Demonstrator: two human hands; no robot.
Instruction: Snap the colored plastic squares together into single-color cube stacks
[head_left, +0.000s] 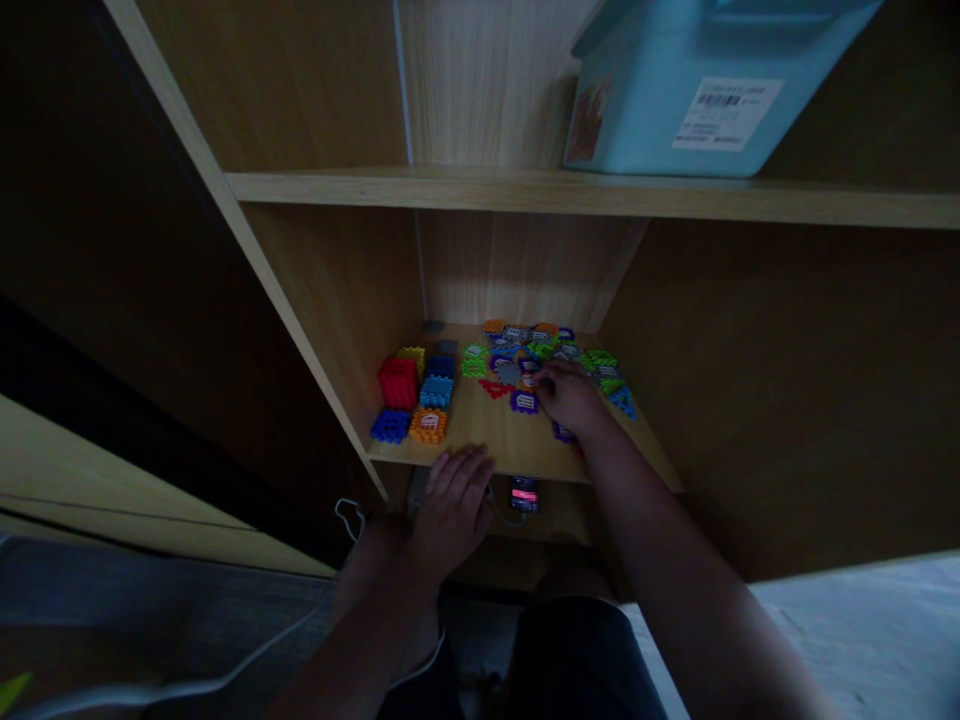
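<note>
A heap of coloured interlocking plastic tiles (pixel 551 350) lies at the back of a low wooden shelf (pixel 495 440). To the left stand built pieces: a red cube (pixel 398 382), a blue block (pixel 437 390), an orange tile (pixel 428 425) and a dark blue tile (pixel 389 426). My right hand (pixel 568 396) reaches into the loose tiles with its fingers curled over them; what it grips is hidden. My left hand (pixel 456 497) rests flat on the shelf's front edge, fingers spread, holding nothing.
A light blue storage box (pixel 697 85) with a white label sits on the shelf above. A small device with a lit red display (pixel 524 494) lies below the shelf edge. A white cable (pixel 352 520) trails down by my left arm. Dark panels close off the left.
</note>
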